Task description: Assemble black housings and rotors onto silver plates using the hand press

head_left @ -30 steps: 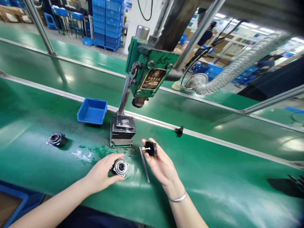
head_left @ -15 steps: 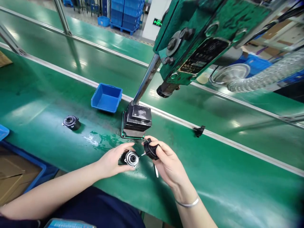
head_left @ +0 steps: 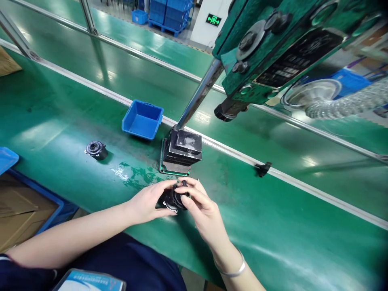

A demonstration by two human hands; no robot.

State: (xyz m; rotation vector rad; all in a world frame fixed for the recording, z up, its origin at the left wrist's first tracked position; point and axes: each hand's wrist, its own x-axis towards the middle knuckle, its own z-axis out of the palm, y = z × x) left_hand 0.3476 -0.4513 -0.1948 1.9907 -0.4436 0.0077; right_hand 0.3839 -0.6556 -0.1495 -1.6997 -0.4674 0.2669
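Just in front of the press base, my left hand point(head_left: 148, 203) is curled round a round black motor housing point(head_left: 170, 207) with a silvery flanged rim. My right hand point(head_left: 205, 210) grips a black plastic cover point(head_left: 179, 199) with a short spout, pinched by thumb and fingers. The cover sits against the open face of the housing; whether it is fully seated cannot be made out, as fingers hide much of both parts. A second motor housing point(head_left: 96, 150) stands upright on the green bench, to the left.
The press base with a stepped metal block point(head_left: 184, 147) stands just beyond my hands, its green press head point(head_left: 266, 52) overhead at right. A blue bin point(head_left: 142, 121) lies left of it. A black clamp point(head_left: 262, 169) is at the rail; a carton point(head_left: 24, 210) sits lower left.
My right hand has moved left and brought the black cover onto the motor housing in my left hand. The two parts were apart before. The view has shifted slightly.
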